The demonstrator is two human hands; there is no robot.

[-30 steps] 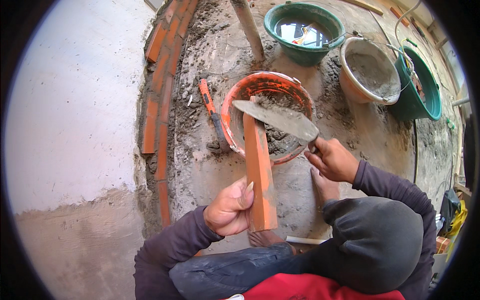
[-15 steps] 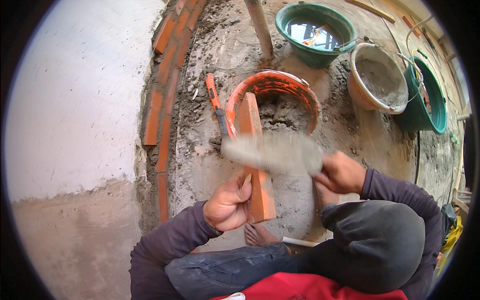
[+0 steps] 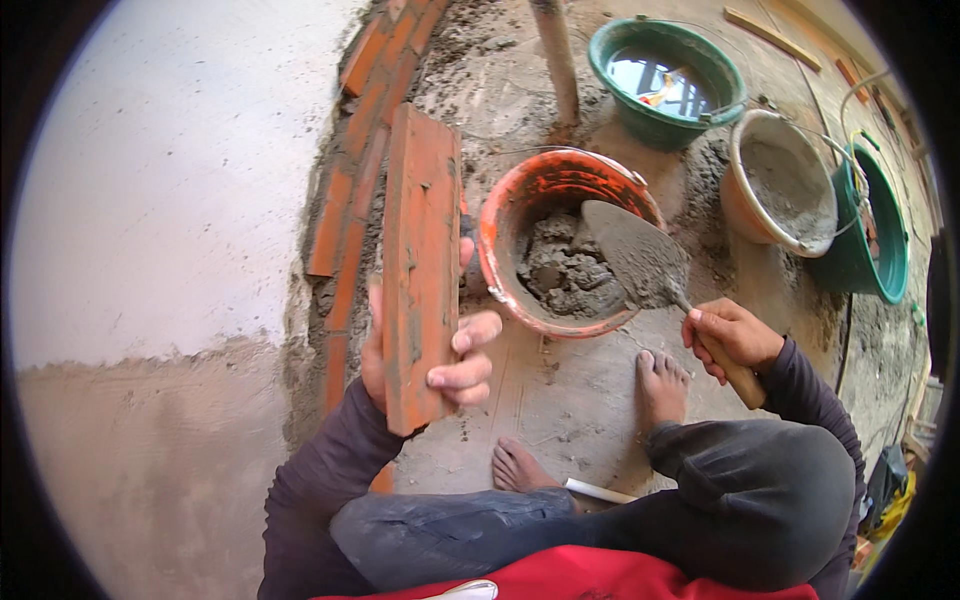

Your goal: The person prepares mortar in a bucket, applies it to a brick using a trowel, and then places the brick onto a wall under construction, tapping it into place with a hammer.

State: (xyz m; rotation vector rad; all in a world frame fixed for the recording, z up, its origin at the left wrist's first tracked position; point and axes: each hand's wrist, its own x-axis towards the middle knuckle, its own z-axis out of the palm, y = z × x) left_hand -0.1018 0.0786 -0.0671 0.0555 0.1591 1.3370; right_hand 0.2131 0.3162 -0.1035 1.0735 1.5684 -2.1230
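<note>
My left hand (image 3: 452, 370) grips a long terracotta brick piece (image 3: 420, 250) with smears of mortar, held left of the orange bucket (image 3: 505, 306). My right hand (image 3: 733, 335) is closed on the wooden handle of a trowel; its mortar-coated blade (image 3: 638, 255) is over the bucket's right side. Grey mortar (image 3: 555, 262) lies in lumps inside the bucket. A small orange-and-black tool shows only partly behind the brick.
A brick course (image 3: 335, 225) runs beside the white wall (image 3: 150, 190). Behind stand a post (image 3: 553, 60), a green bucket of water (image 3: 610, 80), a pale bucket (image 3: 748, 200) and another green bucket (image 3: 880, 280). My bare feet and a white pipe (image 3: 596, 492) are on the floor.
My left hand has turned the brick and moved it leftward and up, clear of the bucket. The trowel has left the brick and swung rightward, its blade now over the mortar.
</note>
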